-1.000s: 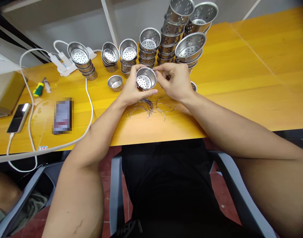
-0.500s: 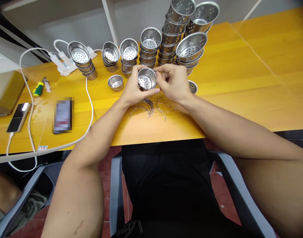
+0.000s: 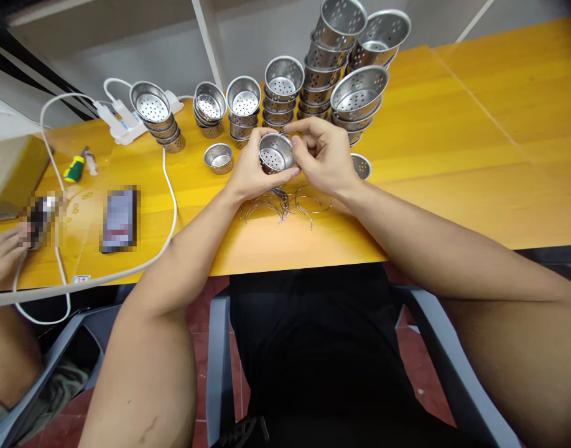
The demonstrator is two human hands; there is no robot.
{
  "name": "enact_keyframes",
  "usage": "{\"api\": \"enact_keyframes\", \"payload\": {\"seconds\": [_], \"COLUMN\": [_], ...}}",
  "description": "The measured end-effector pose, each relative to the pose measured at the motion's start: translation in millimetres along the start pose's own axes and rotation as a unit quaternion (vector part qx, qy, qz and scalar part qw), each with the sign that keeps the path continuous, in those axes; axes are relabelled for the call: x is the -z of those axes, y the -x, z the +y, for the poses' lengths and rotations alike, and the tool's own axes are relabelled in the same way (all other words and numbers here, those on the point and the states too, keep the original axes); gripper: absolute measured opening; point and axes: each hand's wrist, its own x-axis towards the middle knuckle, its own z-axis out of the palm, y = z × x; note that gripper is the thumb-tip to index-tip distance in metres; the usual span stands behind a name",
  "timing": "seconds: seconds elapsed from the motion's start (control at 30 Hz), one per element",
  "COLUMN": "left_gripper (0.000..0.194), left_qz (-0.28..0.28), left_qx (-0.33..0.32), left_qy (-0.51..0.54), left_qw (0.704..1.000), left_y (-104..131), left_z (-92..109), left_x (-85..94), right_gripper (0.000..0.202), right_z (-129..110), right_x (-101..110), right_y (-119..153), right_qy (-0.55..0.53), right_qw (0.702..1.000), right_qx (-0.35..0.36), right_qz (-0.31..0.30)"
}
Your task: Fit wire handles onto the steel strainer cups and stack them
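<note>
My left hand (image 3: 249,168) is wrapped round a small perforated metal cup (image 3: 275,155), whose open top faces up towards me. At the cup's right rim, my right hand (image 3: 325,152) has its thumb and forefinger pinched together on a thin metal wire (image 3: 282,133), mostly hidden by the fingers. Below the cup, several curved metal wires (image 3: 271,208) lie in a loose heap on the yellow table (image 3: 453,186). One perforated cup (image 3: 219,158) stands left of my left hand, and another cup (image 3: 361,166) is partly hidden behind my right wrist.
Stacked perforated cups (image 3: 283,81) line the back. Leftward are a power strip (image 3: 127,132), a white cable (image 3: 171,199), a blurred phone (image 3: 120,219), a green-yellow tool (image 3: 74,169) and a cardboard box (image 3: 19,177). Another person's hand (image 3: 5,255) touches a blurred device (image 3: 40,221).
Another person's hand has come in at the left edge and reached the device there. My hands keep hold at the cup, with my right fingers shifted slightly along its rim.
</note>
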Motion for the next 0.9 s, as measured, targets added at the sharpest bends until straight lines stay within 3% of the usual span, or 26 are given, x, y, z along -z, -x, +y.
{"api": "enact_keyframes", "payload": {"seconds": [0.13,0.27,0.4,0.6,0.9], "left_gripper": [0.109,0.106,0.114,0.099,0.098], "left_qz": [-0.017,-0.033,-0.045,-0.051,-0.057], "left_qx": [0.011,-0.005,-0.038,-0.045,-0.053], "left_qy": [0.026,0.036,0.041,0.006,0.02], "left_qw": [0.999,0.999,0.997,0.998,0.997], "left_y": [1.0,1.7,2.5,1.8,2.8], "left_z": [-6.2,-12.7,-14.6,-22.4,-22.6], "left_x": [6.5,8.0,3.7,-0.2,0.3], "right_gripper": [0.073,0.08,0.079,0.072,0.065], "right_z": [-14.5,-14.2,-7.7,-6.5,1.0], "right_x": [11.2,17.1,13.5,10.3,10.0], "right_y": [-3.4,-7.0,-8.2,-8.7,-9.2], "right_qy": [-0.079,-0.092,-0.097,-0.077,-0.063], "right_qw": [0.995,0.989,0.99,0.992,0.993], "right_qx": [0.002,-0.025,-0.034,-0.04,-0.033], "right_qz": [-0.065,-0.11,-0.097,-0.091,-0.097]}}
